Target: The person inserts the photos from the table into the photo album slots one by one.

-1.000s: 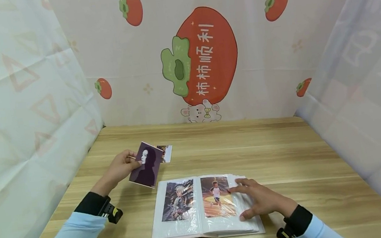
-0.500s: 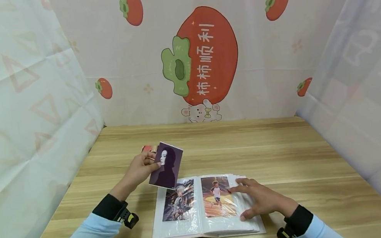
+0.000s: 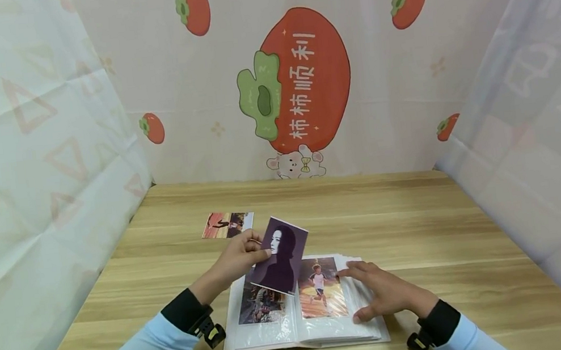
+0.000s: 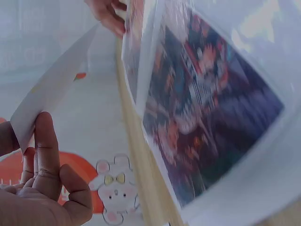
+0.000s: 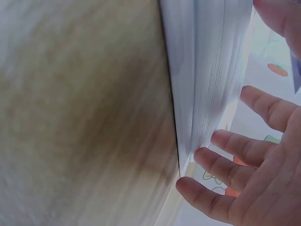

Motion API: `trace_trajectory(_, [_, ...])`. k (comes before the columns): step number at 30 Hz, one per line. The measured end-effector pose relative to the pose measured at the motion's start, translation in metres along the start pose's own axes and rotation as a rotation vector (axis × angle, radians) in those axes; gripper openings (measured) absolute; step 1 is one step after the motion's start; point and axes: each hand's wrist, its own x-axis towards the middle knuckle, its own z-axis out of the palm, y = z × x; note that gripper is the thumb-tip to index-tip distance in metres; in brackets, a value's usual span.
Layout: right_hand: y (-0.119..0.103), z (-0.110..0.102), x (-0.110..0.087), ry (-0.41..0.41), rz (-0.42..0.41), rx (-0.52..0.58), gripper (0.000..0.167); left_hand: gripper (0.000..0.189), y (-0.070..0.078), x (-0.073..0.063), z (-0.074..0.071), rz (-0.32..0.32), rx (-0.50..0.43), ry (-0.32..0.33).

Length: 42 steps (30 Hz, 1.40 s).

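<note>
My left hand [image 3: 233, 262] pinches a dark purple photo [image 3: 286, 263] by its left edge, thumb on the front. The tilted photo is above an open photo album [image 3: 266, 336] and covers part of its left page. In the left wrist view the pale back of the photo [image 4: 59, 77] rises from the fingers. Clear sleeves hold a dark picture on the left page and a photo of a running child [image 3: 320, 290] on the right page. My right hand [image 3: 392, 288] rests at the album's right edge with fingers spread; in the right wrist view, fingertips touch the stacked page edges [image 5: 211, 70].
Behind the left hand, loose photos [image 3: 216, 225] lie on the wooden table [image 3: 392, 214], partly overlapping. A fabric backdrop [image 3: 379, 90] with printed persimmons stands at the table's far edge, and fabric sides [image 3: 70, 180] flank it.
My left hand has carried the purple photo rightward and slightly down, from left of the album to over it. The loose photos behind have come into fuller view. The right hand stays in place.
</note>
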Motion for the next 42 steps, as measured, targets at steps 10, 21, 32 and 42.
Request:
trace_trajectory(10, [-0.004,-0.002,0.005,0.121,-0.082,0.002,0.068,0.019,-0.002,0.001,0.024,-0.009,-0.072,-0.087])
trace_trajectory(21, [-0.027,-0.003,0.030,0.221,-0.066,0.740,0.067,0.019,-0.001,0.002,0.038,-0.064,-0.197,-0.075])
trace_trajectory(32, [-0.042,0.003,0.042,0.342,-0.071,1.053,0.071,0.018,-0.001,-0.001,0.051,-0.043,-0.240,-0.124])
trace_trajectory(42, [-0.043,0.005,0.043,0.387,-0.100,1.021,0.061,0.018,-0.005,-0.003,0.054,-0.029,-0.226,-0.131])
